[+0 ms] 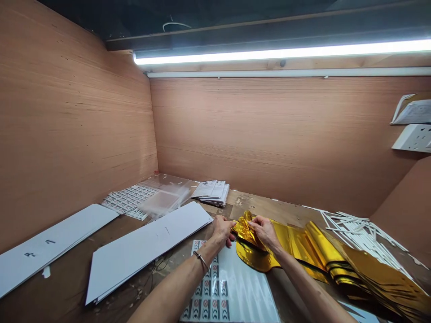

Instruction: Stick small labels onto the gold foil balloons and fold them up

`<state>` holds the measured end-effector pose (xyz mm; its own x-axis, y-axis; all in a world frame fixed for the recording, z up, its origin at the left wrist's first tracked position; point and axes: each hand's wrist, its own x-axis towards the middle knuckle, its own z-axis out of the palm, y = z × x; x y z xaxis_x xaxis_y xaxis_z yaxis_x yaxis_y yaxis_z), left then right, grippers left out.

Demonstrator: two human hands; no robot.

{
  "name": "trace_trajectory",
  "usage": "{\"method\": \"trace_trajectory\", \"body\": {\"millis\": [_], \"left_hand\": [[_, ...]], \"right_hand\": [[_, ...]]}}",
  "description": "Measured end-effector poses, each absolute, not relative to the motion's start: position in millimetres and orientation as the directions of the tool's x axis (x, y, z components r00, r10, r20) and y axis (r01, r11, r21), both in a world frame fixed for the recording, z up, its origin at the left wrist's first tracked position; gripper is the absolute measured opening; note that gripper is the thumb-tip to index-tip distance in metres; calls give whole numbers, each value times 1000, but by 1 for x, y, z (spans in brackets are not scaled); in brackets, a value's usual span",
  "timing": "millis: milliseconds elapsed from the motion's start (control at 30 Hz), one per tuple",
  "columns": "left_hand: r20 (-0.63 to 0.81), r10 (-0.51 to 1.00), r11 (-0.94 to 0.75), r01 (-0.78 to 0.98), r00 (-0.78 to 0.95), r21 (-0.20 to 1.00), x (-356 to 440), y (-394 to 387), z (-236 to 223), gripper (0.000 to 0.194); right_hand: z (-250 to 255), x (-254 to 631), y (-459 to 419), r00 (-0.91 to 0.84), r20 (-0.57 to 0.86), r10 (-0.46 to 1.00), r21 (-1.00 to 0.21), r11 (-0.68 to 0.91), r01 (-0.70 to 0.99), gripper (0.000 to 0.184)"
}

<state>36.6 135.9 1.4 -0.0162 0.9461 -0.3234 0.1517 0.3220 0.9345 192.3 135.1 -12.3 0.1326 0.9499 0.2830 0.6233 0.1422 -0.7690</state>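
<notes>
1. Gold foil sheet [251, 251]: thin, glossy, creased, w/ rounded lobe at lower edge, top corner bunched up. Lies on bare wooden workbench [269, 211] btwn both hands
2. Far left: white board stack [50, 242], flat, smooth, a few dark marks on top, resting against plywood wall [74, 121]
3. Back left: label sheet [129, 199] w/ small printed rows, partly under clear plastic bags [164, 197]. Just right of those, stack of printed papers [211, 193]
4. Second white board stack [148, 246], just left of left hand [222, 231]. Thin wire bits on bench near its lower edge
5. Left hand: fingers curled in, partly closed, pinching foil's left edge, tips mostly hidden. Metal bangle [201, 261] on wrist. Forearm passes over sticker sheet [210, 287], glossy, w/ rows of red-and-black marks
6. Right hand [266, 233]: thumb and fingers pinched tight on bunched foil, close to L hand, not touching it
7. Right of hands: stack of gold foil sheets [323, 255], fanned, overlapping, joined to foil in hand as far as can tell
8. Far right: pile of white sticks [363, 235], loose, criss-crossed, beside stack. Wall socket [414, 138] above, papers [412, 112] tucked on top
</notes>
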Motion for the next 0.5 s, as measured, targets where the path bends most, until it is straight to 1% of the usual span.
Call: {"method": "trace_trajectory", "body": {"millis": [100,233,333,433,500], "left_hand": [[-358,933,360,172,-43,917,39,133,7,27],[-342,939,343,175,-39,923,41,130,12,24],[-348,936,352,172,-57,920,43,131,12,27],[-355,931,364,200,-81,910,47,132,13,28],[-347,935,355,230,-77,906,50,132,16,27]], "right_hand": [[-2,207,133,165,270,949,-835,145,531,18],[18,229,127,172,265,949,-889,171,425,29],[33,246,117,189,266,945,-906,178,384,28],[42,273,105,276,305,912,-907,190,375,30],[43,300,94,376,362,853,-896,207,392,32]]}}
